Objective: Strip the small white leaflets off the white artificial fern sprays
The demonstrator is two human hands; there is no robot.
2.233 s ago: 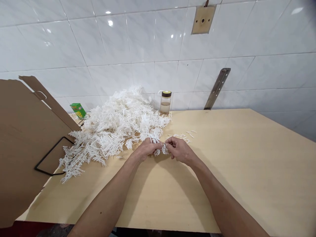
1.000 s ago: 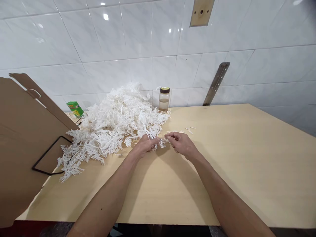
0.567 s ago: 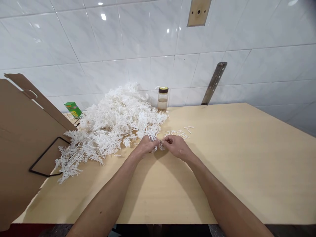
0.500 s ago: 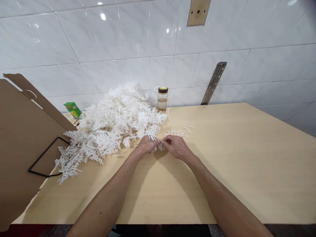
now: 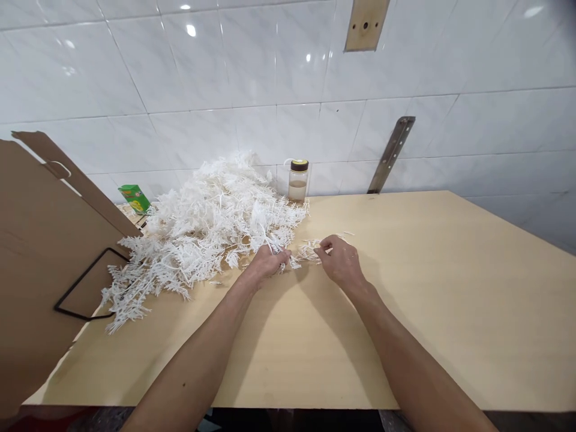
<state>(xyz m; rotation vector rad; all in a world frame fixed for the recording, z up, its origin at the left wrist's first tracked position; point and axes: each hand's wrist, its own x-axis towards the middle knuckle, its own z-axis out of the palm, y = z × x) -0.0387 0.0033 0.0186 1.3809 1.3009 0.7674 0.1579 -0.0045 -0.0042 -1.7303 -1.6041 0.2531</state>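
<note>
Where the left hand (image 5: 269, 262) closes: fingers gripped round a white sprig (image 5: 295, 262), tip poking out toward the right.
Right hand (image 5: 341, 261): thumb and fingertips narrow; I can't tell if they pinch anything.
Loose bits (image 5: 308, 249): on the table (image 5: 450, 288) just beside those fingertips.
White pile (image 5: 216, 216): left, spreading from near the bottle (image 5: 297, 182) to the cardboard (image 5: 49, 258).
Table edges: I see widest room rightward, out to the slanting side; tiled wall (image 5: 202, 72) behind.

Seemingly a workroom: plain worktable (image 5: 450, 300), big heap of white sprigs (image 5: 216, 216), cardboard panel (image 5: 45, 264), tiled wall (image 5: 202, 72).
</note>
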